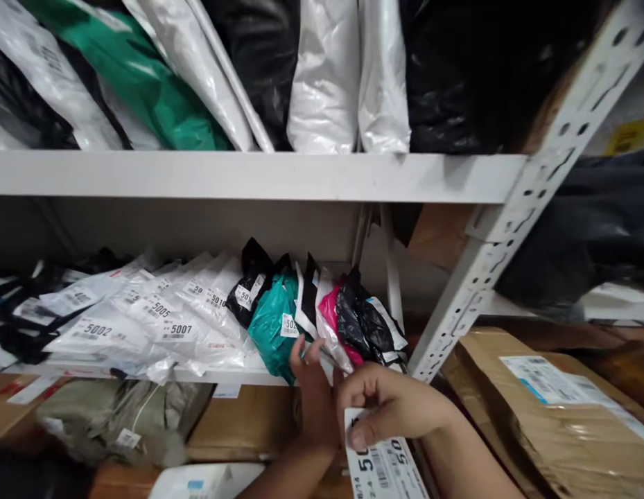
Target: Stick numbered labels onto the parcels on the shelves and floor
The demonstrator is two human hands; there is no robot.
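My right hand pinches a strip of printed labels between thumb and fingers, with barcodes and large numbers partly covered by the thumb. Just beside it, my left hand reaches up to the shelf with its fingers stretched and apart. Its fingertips are at the lower edge of a teal plastic parcel labelled with a number starting 50; whether they touch it I cannot tell. To the right lean a pink parcel and a black parcel. White numbered parcels lie overlapped to the left.
A white shelf beam crosses above, with black, white and green bags standing on it. A slanting perforated post rises at right. Cardboard boxes and an olive-green package sit lower down.
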